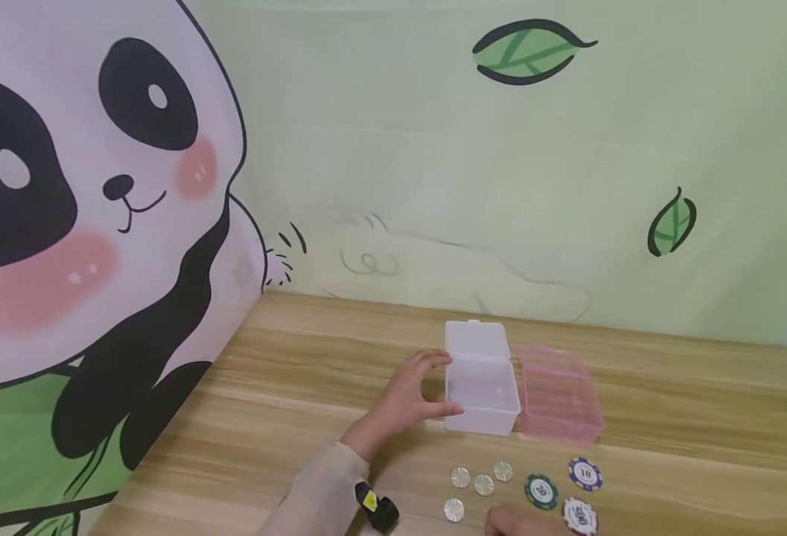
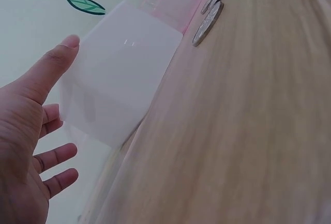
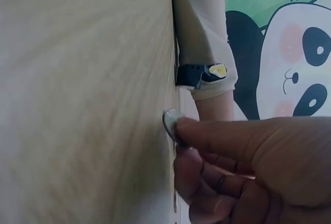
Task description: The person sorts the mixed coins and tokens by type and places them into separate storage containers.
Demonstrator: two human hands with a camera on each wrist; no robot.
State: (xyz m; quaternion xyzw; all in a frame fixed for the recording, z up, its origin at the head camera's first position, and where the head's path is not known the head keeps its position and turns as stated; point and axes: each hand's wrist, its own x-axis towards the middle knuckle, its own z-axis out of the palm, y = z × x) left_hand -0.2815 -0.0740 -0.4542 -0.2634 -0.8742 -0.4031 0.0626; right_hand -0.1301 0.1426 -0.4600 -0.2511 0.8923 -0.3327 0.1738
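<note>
My left hand (image 1: 403, 391) spreads wide at the left of the open, white plastic box (image 1: 483, 422); near me, my right hand (image 3: 232, 167) pinches a round silvery coin (image 3: 169, 122), which a loosening grip could drop.

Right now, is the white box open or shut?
Open: in the head view, the lid of the white box is tipped back behind it, leaving the inside visible from above.

White box (image 1: 479, 422) enterable from above; lid (image 1: 477, 340) behind, pink box (image 1: 563, 429) blocks right.
</note>
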